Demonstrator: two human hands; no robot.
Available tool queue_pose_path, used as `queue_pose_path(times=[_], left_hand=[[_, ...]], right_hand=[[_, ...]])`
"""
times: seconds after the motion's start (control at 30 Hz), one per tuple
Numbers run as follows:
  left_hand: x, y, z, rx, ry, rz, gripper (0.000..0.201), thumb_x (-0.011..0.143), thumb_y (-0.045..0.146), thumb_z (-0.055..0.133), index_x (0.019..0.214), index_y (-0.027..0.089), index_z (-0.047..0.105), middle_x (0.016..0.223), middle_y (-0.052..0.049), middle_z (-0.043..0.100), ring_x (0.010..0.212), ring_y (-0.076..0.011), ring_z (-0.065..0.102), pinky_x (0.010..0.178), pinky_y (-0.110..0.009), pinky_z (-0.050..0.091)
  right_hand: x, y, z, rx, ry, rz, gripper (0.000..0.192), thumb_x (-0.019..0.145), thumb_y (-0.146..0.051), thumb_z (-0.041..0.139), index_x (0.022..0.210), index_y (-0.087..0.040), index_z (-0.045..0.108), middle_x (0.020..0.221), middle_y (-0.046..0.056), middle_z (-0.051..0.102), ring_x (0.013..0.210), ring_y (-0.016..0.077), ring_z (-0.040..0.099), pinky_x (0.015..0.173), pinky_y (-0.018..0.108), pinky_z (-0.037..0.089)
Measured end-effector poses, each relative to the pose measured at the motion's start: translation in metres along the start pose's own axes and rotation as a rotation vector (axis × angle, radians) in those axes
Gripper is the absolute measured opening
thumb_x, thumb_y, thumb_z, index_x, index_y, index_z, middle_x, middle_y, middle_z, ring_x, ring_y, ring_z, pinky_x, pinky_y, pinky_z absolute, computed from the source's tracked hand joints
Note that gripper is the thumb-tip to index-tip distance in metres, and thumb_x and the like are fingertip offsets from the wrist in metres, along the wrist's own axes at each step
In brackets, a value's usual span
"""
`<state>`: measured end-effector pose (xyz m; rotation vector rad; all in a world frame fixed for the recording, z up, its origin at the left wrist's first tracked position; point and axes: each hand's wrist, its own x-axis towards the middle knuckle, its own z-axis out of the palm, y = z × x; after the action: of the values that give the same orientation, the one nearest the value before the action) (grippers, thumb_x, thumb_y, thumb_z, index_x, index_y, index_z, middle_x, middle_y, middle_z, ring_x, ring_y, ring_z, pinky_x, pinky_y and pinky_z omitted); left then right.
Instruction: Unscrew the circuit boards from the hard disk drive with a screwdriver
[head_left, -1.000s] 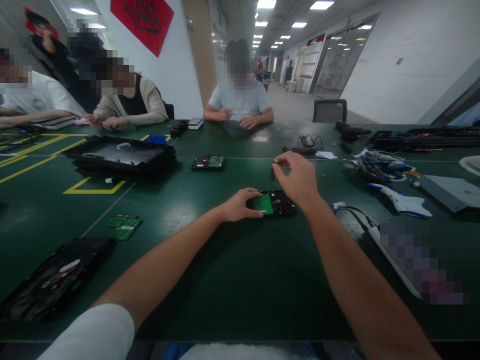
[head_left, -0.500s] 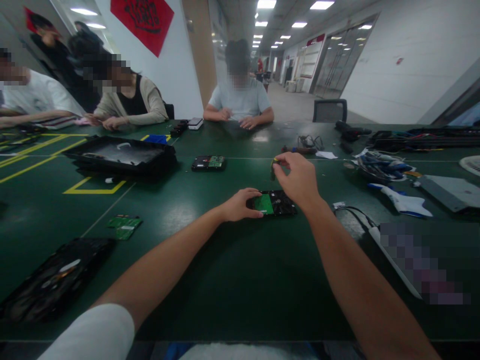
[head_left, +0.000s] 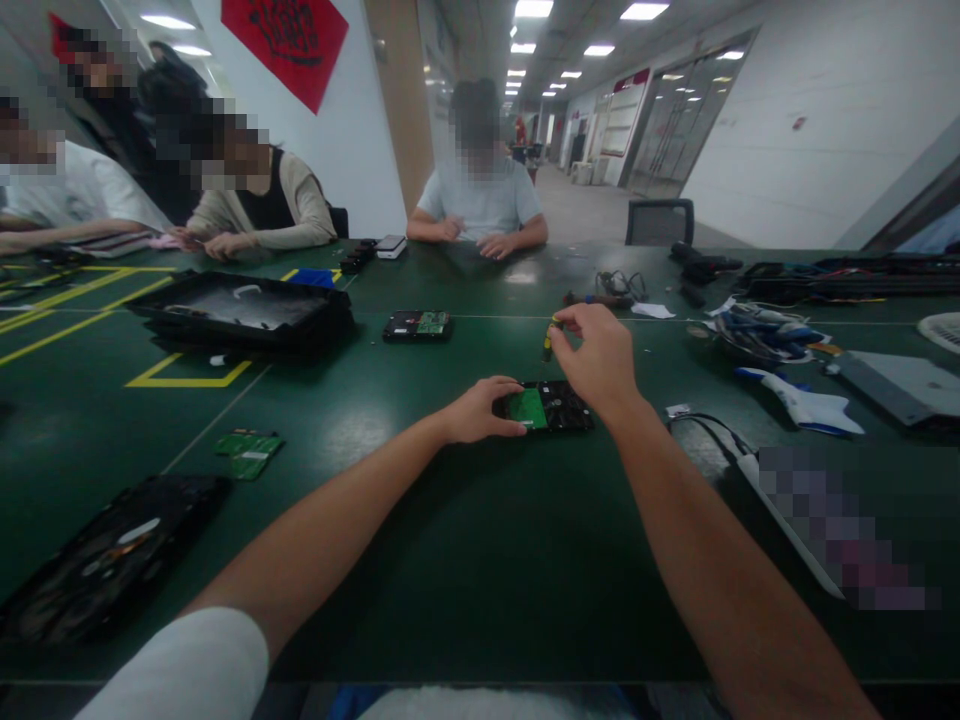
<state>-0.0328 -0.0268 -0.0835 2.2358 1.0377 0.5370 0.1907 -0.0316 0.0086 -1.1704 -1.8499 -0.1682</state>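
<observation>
A black hard drive with a green circuit board [head_left: 559, 405] lies flat on the dark green table. My left hand [head_left: 487, 410] grips its left end, thumb on the near edge and fingers on the far edge. Just above and beyond the drive's right part is my right hand [head_left: 596, 360]. Its thumb and fingers pinch a small yellow and black screwdriver [head_left: 547, 345], held roughly upright. The screwdriver's lower end is dark and blurred, and looks apart from the drive.
Another hard drive [head_left: 417, 325] lies farther back. At left are a black tray [head_left: 247, 310], a loose green circuit board [head_left: 251, 453] and a black drive casing [head_left: 112, 555]. Cables [head_left: 765, 330], a glove [head_left: 806, 400] and a power strip [head_left: 787, 520] lie right. A person [head_left: 480, 195] sits opposite.
Hardly anything differs. The screwdriver in my right hand has turned slightly, showing more of its yellow stripes; my left hand and the drive have stayed in place.
</observation>
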Motion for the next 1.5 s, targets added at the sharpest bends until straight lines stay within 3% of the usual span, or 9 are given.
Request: queue_pose_path(times=[0.63, 1.27, 1.5], left_hand=[[-0.0002, -0.0007, -0.0010, 0.005, -0.010, -0.013, 0.090, 0.075, 0.066, 0.077, 0.150, 0.023, 0.053, 0.159, -0.012, 0.044, 0.146, -0.0365, 0.042, 0.121, -0.051, 0.035], [-0.0010, 0.0015, -0.0006, -0.006, 0.001, -0.008, 0.088, 0.075, 0.064, 0.078, 0.148, 0.021, 0.055, 0.159, -0.013, 0.044, 0.144, -0.0363, 0.044, 0.122, -0.052, 0.035], [-0.0024, 0.0058, -0.0027, -0.018, -0.017, -0.023, 0.089, 0.076, 0.065, 0.077, 0.150, 0.022, 0.053, 0.160, -0.013, 0.042, 0.144, -0.0364, 0.044, 0.120, -0.051, 0.037]], right_hand=[[0.0003, 0.0005, 0.0002, 0.014, 0.007, 0.051, 0.004, 0.090, -0.025, 0.061, 0.094, -0.023, 0.062, 0.096, 0.009, 0.069, 0.092, 0.0262, 0.064, 0.085, 0.041, 0.051], [0.0002, -0.0045, -0.0038, -0.004, -0.022, 0.048, 0.014, 0.090, -0.021, 0.058, 0.101, -0.022, 0.066, 0.103, 0.011, 0.068, 0.096, 0.0266, 0.064, 0.090, 0.043, 0.050], [-0.0001, 0.0017, 0.0001, 0.004, -0.002, 0.085, 0.008, 0.089, -0.022, 0.060, 0.096, -0.023, 0.060, 0.099, 0.010, 0.068, 0.093, 0.0267, 0.064, 0.087, 0.042, 0.051]])
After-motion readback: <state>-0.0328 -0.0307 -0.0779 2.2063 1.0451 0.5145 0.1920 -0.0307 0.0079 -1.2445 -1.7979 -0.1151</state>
